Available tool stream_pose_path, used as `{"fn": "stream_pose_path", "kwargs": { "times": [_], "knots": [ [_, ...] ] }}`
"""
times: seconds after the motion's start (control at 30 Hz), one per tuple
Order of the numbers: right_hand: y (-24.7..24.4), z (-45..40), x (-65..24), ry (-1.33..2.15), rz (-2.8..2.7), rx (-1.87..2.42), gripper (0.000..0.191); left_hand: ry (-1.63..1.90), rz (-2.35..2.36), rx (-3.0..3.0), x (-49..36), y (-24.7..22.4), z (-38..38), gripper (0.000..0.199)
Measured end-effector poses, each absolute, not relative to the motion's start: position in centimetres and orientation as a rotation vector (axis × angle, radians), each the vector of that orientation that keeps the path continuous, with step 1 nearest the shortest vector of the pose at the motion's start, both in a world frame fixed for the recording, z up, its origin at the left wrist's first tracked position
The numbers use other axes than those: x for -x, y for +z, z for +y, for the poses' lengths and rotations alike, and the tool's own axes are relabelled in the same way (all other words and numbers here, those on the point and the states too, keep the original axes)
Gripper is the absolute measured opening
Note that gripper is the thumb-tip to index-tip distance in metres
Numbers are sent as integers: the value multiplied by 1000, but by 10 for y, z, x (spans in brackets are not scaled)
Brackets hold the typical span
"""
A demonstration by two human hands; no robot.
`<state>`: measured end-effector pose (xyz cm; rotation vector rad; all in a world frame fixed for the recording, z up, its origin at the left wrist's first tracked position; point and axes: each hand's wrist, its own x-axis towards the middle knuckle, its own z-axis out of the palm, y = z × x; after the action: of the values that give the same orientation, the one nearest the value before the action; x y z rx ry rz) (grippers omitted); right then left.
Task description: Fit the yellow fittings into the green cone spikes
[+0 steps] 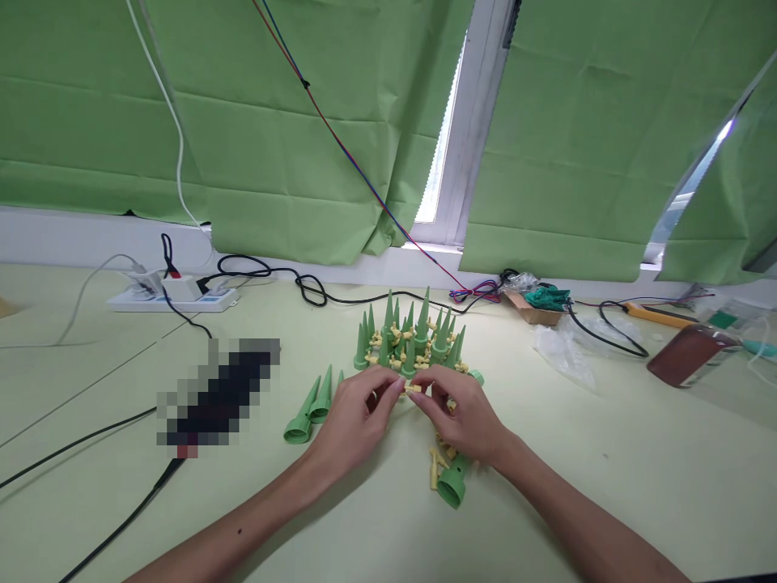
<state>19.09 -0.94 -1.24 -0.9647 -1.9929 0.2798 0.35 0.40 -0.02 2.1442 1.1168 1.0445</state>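
Before me, both hands meet at the fingertips around a small pale-yellow plastic valve piece (413,388). My left hand (357,414) pinches its left end between thumb and forefinger, and my right hand (462,411) pinches the right end. Fingers cover much of the piece. Just beyond the hands stands a cluster of green plastic spikes (423,324), several with yellow valves on them. Loose green spikes (299,423) lie beside my left hand. Under my right wrist, another green spike (452,486) lies with its wide open end toward me, next to yellow valve pieces (434,468).
A blurred-out dark object (222,397) with a cable lies at left. Behind it is a white power strip (173,301). At right are a small cardboard box (534,309), clear plastic bags (564,356), an orange-handled tool (659,315) and a reddish-brown bottle (692,356). Cables run along the wall.
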Motion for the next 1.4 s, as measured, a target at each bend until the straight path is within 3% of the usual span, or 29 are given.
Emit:
{"fn": "stream_pose_path", "kwargs": {
  "times": [0.63,0.8,0.87,0.97,1.17,1.4],
  "knots": [
    [-15,-9,-191,247,-2011,997,9,1092,1167,-2179,-3,1,4,28],
    [-14,-8,-191,226,-1991,1023,10,1270,1391,-2107,1,-1,7,11],
    [-14,-8,-191,223,-1987,1031,9,1283,1444,-2143,2,-4,9,20],
    [-15,-7,-191,217,-1974,1042,9,1165,1405,-2251,4,-12,13,34],
    [-16,-7,-191,214,-1967,1032,8,842,1393,-2350,6,-17,17,9],
    [-16,-7,-191,208,-1968,1023,6,725,1312,-2425,6,-14,16,5]
  ]
}}
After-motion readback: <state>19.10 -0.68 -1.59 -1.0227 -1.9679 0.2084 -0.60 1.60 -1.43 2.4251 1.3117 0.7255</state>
